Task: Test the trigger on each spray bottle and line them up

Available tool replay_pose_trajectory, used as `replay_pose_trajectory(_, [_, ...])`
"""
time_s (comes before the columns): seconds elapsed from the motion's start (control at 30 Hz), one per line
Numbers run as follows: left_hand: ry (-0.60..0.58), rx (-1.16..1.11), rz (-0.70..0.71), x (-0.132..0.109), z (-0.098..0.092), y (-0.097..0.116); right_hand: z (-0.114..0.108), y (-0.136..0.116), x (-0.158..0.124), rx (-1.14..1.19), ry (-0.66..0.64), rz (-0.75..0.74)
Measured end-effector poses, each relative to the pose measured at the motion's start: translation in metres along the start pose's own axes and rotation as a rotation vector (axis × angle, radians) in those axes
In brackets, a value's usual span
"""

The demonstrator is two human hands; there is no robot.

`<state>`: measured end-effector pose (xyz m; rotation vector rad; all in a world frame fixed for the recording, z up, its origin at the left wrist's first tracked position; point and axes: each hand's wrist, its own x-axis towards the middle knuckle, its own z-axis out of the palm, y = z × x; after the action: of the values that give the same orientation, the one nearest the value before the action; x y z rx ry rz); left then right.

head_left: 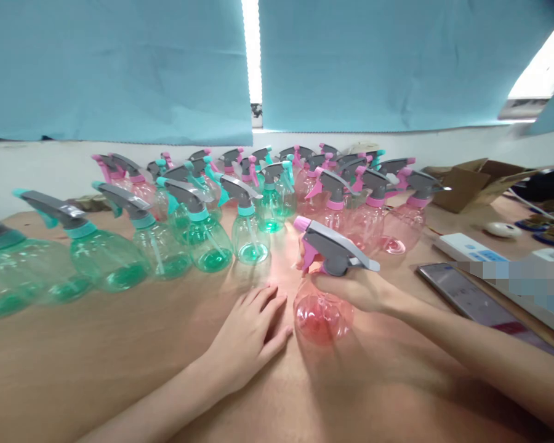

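Observation:
In the head view, my right hand (351, 288) is wrapped round the neck of a pink spray bottle (323, 317), just under its grey and pink trigger head. The bottle stands upright or nearly so, close to the table top, with its nozzle toward the far left. My left hand (253, 326) lies flat on the table to the left of that bottle, fingers spread, holding nothing. Ahead of it stands a green spray bottle (210, 246) among several like it. Behind my right hand are more pink spray bottles (367, 221).
Green bottles curve along the left of the wooden table (175, 351). At right lie a phone (480, 307), a white power strip (471, 249) and a white mouse (502, 230). An open cardboard box (466, 184) stands farther back. Blue curtains (120, 67) hang behind.

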<state>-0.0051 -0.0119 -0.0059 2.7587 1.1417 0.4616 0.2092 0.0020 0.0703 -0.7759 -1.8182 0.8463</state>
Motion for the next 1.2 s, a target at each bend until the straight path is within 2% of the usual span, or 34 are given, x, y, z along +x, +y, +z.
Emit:
replay_pose_trajectory(0.1, [-0.004, -0.011, -0.002, 0.000, -0.001, 0.001, 0.000, 0.003, 0.000, 0.061, -0.032, 0.049])
replay_pose_trajectory(0.3, [-0.025, -0.017, -0.003, 0.002, -0.005, 0.004, 0.000, 0.009, -0.002, 0.072, -0.052, -0.017])
replay_pose_trajectory(0.43, [-0.022, -0.024, 0.002, 0.003, -0.007, 0.005, 0.000, 0.008, -0.002, 0.030, -0.048, 0.042])
replay_pose_trajectory(0.73, [-0.039, -0.014, 0.001, 0.003, -0.008, 0.006, 0.006, 0.008, -0.003, -0.014, 0.078, 0.046])
replay_pose_trajectory(0.9, [-0.024, -0.014, 0.004, 0.003, -0.007, 0.005, 0.006, 0.004, -0.007, -0.157, 0.158, 0.064])
replay_pose_trajectory(1.2, [-0.025, 0.002, 0.002, 0.003, -0.008, 0.007, -0.008, -0.003, -0.041, -0.419, 0.094, 0.115])
